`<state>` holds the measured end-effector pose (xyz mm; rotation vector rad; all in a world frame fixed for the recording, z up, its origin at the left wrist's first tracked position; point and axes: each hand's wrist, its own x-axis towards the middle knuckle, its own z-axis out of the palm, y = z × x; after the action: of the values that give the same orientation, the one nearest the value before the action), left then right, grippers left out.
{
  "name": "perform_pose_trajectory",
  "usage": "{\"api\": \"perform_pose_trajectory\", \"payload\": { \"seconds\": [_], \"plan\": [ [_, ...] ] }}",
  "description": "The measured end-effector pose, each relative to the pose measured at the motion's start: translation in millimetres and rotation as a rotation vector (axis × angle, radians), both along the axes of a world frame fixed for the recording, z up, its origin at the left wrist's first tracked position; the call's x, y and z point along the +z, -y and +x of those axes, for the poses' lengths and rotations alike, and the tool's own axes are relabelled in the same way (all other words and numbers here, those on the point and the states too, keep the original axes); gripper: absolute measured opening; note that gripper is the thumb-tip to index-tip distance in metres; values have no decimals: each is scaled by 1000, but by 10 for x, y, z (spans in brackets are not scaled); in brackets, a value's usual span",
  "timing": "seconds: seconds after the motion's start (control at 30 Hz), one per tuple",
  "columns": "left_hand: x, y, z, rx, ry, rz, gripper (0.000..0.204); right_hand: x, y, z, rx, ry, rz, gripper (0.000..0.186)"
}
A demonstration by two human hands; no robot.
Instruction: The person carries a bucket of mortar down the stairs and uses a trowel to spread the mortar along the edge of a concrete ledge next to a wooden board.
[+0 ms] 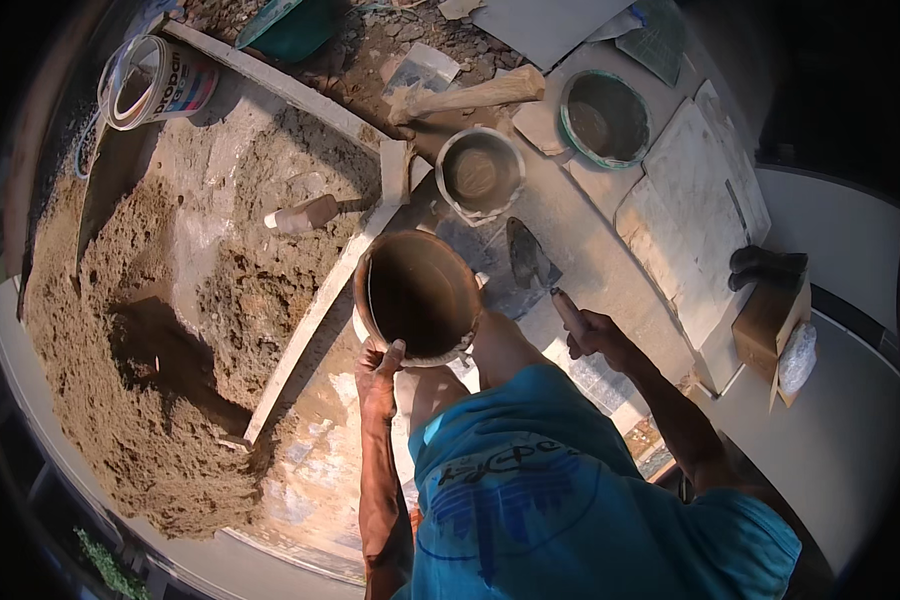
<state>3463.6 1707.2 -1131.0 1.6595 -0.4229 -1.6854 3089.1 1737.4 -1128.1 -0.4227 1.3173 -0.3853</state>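
Now left hand (pixel 378 368) is gripping the near rim of a round, mud-coated brown bucket (pixel 417 296), fingers curled; right hand (pixel 595 333), right of the bucket, is closing around a steel trowel (pixel 532 258), whose blade is lying just beyond the bucket.

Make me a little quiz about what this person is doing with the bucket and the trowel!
1. True or false: the left hand grips the rim of the brown bucket.
2. Which tool does the right hand hold? A) hammer B) trowel C) brush
3. What lies heaped to the left of the long wooden plank?

Key:
1. True
2. B
3. A pile of sandy mortar mix
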Motion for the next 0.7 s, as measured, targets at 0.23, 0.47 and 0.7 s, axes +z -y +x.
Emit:
{"api": "perform_pose_trajectory", "payload": {
  "seconds": [0.23, 0.47, 0.7],
  "plan": [
    [-99, 347, -309, -123, -107, -120, 5, -395, -538, -221, -192, -153, 132, 21],
    [-372, 540, -376, -236, -187, -64, 8, -172, -1411, -132, -279, -530, 434, 14],
    [-596, 613, -395, -390, -46, 123, 22, -3, -2133, 324, -512, -466, 737, 21]
  ]
}}
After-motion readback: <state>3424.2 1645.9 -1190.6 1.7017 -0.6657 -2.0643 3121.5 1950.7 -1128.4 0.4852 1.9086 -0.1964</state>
